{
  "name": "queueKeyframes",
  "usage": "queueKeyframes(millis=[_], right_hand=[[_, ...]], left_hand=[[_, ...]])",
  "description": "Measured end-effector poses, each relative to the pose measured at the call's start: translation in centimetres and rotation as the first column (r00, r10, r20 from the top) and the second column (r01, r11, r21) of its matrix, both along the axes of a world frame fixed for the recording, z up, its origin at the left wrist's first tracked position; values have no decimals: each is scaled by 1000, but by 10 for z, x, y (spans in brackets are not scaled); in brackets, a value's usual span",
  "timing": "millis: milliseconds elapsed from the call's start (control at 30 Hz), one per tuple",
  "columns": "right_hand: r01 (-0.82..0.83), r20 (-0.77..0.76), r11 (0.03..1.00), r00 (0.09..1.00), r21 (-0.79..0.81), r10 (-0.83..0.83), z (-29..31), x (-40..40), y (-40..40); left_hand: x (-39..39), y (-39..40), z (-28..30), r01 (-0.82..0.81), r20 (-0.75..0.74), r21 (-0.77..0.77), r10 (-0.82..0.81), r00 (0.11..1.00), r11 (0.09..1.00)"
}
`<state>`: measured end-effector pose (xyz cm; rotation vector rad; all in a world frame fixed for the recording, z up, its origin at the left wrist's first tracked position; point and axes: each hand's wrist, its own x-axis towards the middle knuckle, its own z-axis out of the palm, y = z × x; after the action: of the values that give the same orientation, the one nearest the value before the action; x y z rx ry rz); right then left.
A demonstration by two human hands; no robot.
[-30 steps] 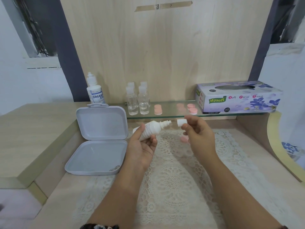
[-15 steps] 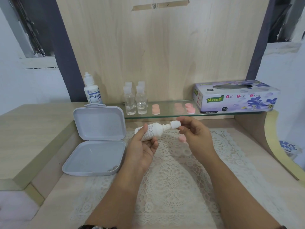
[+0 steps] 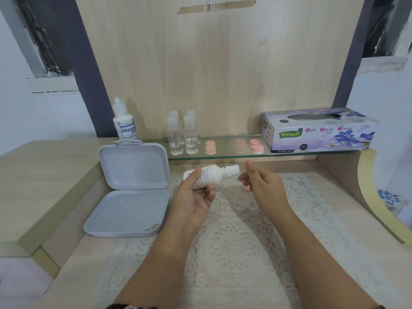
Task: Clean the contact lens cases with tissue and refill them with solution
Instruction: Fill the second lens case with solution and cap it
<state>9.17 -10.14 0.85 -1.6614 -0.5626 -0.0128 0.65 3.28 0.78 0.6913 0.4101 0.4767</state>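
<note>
A: Desk [image 3: 55,175] first: pale wood, with a lace mat [image 3: 234,237] spread across the middle and a glass shelf [image 3: 225,153] along the back panel.

B: And on the shelf?

A: Tissue box [image 3: 321,130] at the right end, purple with flowers. Left of it are pink lens cases [image 3: 256,146], another pink pair [image 3: 210,147], then four small clear bottles [image 3: 184,137]. A taller solution bottle [image 3: 124,123] stands on the desk just left of the shelf.

B: The grey thing?

A: An open hinged box [image 3: 129,190], lid upright, tray flat on the desk, left of the mat.

B: Where is the bottle being worked on?

A: The small white bottle [image 3: 211,175] lies nearly level in the left hand [image 3: 196,197], above the back of the mat. The thumb presses on its labelled side and the fingers [image 3: 209,191] curl round it from below. Its cap [image 3: 233,169] is on and points right.

B: The right hand [image 3: 260,186]?

A: Just beside the cap, apart from it, fingers loosely bent and holding nothing. A pink piece [image 3: 244,188] on the mat shows just under it, mostly hidden.
</note>
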Motion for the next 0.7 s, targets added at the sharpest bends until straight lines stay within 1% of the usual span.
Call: queueKeyframes(millis=[100,167,300,700], right_hand=[[-80,0,993,997,85,80,1,-1,-1],[-131,34,989,991,71,129,1,-2,0],[-94,3,994,996,53,94,2,-5,3],[-39,-22,999,999,21,40,3,-5,1]], left_hand=[[0,0,0,2,5,-1,-2,1000,1000],[0,0,-1,6,7,7,-6,1000,1000],[0,0,-1,9,7,21,-9,1000,1000],[0,0,-2,46,32,51,-48,998,998]])
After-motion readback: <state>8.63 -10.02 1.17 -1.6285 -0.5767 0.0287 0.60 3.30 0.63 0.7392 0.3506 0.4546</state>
